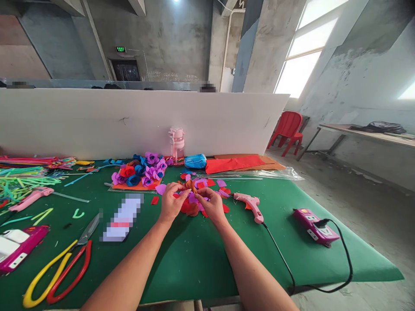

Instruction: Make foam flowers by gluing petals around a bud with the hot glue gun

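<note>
My left hand (172, 199) and my right hand (210, 201) meet over the middle of the green table, fingers pinched on a small brown paper flower (190, 185). Both sets of fingertips press its edges, and part of it is hidden by them. Beneath and around the hands lie loose red, purple and brown paper petals (221, 183). A pink hot glue gun (251, 204) rests to the right of my right hand, its nozzle toward the petals. Beyond my left hand sits a heap of finished purple, blue and red paper flowers (142, 169).
Scissors (81, 248) with red and yellow handles lie at the left. Near them are a second pink glue gun (32, 198) and bundled coloured stems (29, 177). A magenta power strip (316, 226) with a black cord sits right. A white board (136, 125) stands behind a pink bottle (177, 142).
</note>
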The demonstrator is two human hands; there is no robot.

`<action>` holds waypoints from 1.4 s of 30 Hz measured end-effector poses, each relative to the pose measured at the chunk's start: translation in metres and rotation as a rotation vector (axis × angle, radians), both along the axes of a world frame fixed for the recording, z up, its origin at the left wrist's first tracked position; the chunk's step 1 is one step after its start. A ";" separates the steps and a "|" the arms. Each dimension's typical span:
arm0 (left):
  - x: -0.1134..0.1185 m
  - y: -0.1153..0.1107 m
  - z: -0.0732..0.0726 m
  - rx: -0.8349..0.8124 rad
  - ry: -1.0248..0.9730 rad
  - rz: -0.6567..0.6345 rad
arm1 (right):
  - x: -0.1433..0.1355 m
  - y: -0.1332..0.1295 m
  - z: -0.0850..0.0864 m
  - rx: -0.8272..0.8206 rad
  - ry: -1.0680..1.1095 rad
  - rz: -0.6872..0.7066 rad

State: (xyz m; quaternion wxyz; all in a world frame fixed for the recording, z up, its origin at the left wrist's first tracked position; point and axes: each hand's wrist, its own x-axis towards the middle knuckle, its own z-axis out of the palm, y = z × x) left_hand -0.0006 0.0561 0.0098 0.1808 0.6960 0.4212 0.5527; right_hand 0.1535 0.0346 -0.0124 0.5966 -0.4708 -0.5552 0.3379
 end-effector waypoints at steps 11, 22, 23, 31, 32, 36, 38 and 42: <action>-0.003 0.000 0.004 0.081 -0.073 0.002 | 0.004 0.002 0.000 -0.206 0.370 0.258; -0.004 -0.003 0.007 0.176 0.019 -0.010 | 0.005 -0.001 0.005 -0.202 0.340 0.330; -0.004 -0.002 0.006 0.131 -0.034 -0.006 | 0.005 -0.001 0.005 -0.205 0.342 0.331; -0.002 0.011 -0.009 -0.539 -0.511 -0.178 | 0.005 -0.006 0.010 -0.314 0.498 0.402; -0.001 0.010 -0.009 -0.608 -0.551 -0.232 | 0.005 -0.006 0.010 -0.326 0.504 0.414; 0.002 0.004 -0.004 -0.719 -0.614 -0.446 | 0.002 -0.006 0.007 -0.342 0.500 0.444; 0.003 0.001 -0.001 -0.731 -0.599 -0.520 | 0.000 -0.005 0.005 -0.343 0.512 0.455; 0.004 -0.003 -0.001 -0.783 -0.597 -0.583 | -0.001 -0.004 0.004 -0.347 0.560 0.457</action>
